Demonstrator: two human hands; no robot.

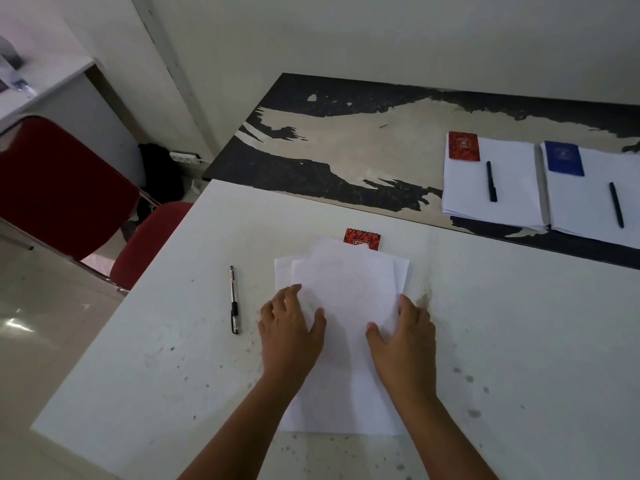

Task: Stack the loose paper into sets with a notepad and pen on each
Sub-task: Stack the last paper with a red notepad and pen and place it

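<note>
Several loose white sheets [346,289] lie fanned unevenly on the white table [173,358] in front of me. My left hand [289,336] presses on their left side and my right hand [403,341] on their right edge, fingers spread. A red spiral notepad [362,238] peeks out from under the sheets' far edge. A black-and-clear pen [234,299] lies left of the paper. On the far dark table sit two finished stacks: a paper stack [512,188] bearing a red notepad [464,146] and black pen [491,181], and another paper stack [588,202] bearing a blue notepad [563,158] and pen [616,205].
The dark table [329,157] with peeling surface adjoins the white table's far edge. A red chair [65,188] stands left of the table. A power strip [185,157] and black bag [161,174] lie on the floor by the wall.
</note>
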